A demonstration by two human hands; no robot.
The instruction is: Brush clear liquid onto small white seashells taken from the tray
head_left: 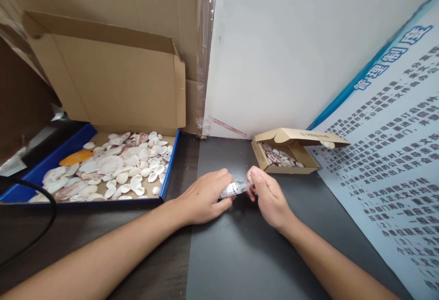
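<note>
Between my two hands is a small clear bottle (pixel 229 190) with a white printed label, lying nearly sideways above the dark mat. My left hand (pixel 205 195) is wrapped round its labelled body, with the thumb below and the fingers above. My right hand (pixel 269 195) is closed in a pinch at the bottle's clear, shiny right end. Whether that end is a cap, a nozzle or plastic film is too blurred to tell. The right fingertips are partly hidden behind the thumb.
At the left stands an open blue-edged cardboard box (pixel 170 165) of seashells (pixel 109 165), one orange. A small lidded carton (pixel 291 170) with shells sits at the right back. A printed poster (pixel 387 153) leans at the right. A black cable (pixel 53 213) curves at the left.
</note>
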